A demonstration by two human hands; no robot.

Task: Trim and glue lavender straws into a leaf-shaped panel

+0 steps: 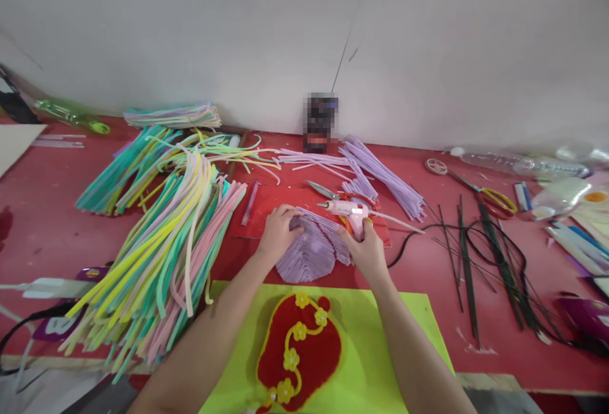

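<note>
lilac ribbed piece, slanting rows, rounded near edge, left hand touching

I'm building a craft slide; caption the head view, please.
Left hand on a ribbed lilac piece, right hand at a pink glue gun, with pastel fuzzy stems at left.

A big grey-white wall is standing behind a wide red table. The table's back edge is running along the wall. A thin dark line is going up the wall, and a short mark is sitting beside it. A pale strip is showing at the table's front edge. Soft light is falling on the wall.
</note>
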